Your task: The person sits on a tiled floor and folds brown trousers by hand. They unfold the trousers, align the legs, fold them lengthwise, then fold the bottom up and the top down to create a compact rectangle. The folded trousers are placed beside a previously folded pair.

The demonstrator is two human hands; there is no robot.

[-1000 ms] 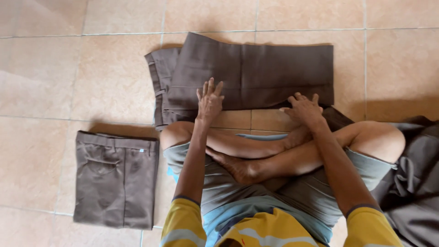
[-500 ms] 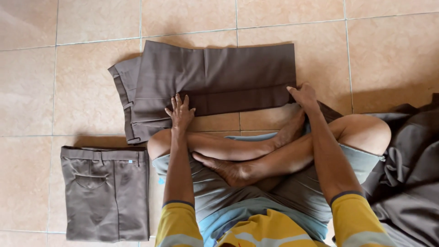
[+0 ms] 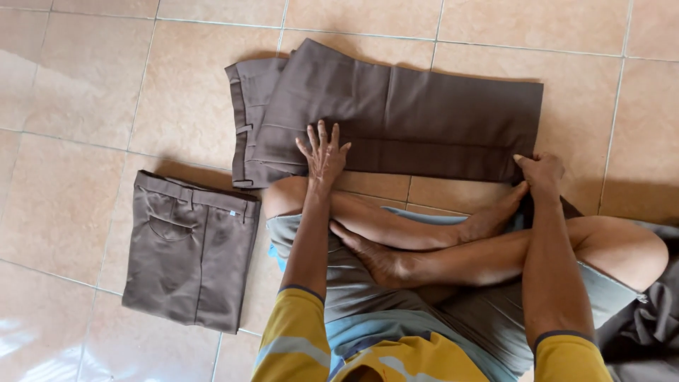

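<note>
Brown trousers (image 3: 396,120) at 12 o'clock on tiled floor (image 3: 85,92), folded lengthwise. Left hand (image 3: 323,152) flat, fingers spread, pressing cloth. Right hand (image 3: 541,170) pinching hem end. Folded pair (image 3: 191,251) done at 9 o'clock; unfolded heap (image 3: 647,332) remains at 4 o'clock.

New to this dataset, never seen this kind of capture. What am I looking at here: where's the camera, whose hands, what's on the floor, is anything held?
There is no machine: a person works with two bare hands. The single picture comes from a camera worn on that person's head, looking straight down, so you see their own arms, yellow sleeves and crossed legs as they sit on a tiled floor.

In front of them lies a pair of brown trousers, folded over into a long flat shape. The left hand rests flat on it with fingers spread, near the waistband end. The right hand is at the lower corner of the other end, fingers curled at the edge of the cloth; whether it pinches the cloth is unclear.

A second, fully folded brown pair lies to the person's left. Dark cloth is heaped on the right.
</note>
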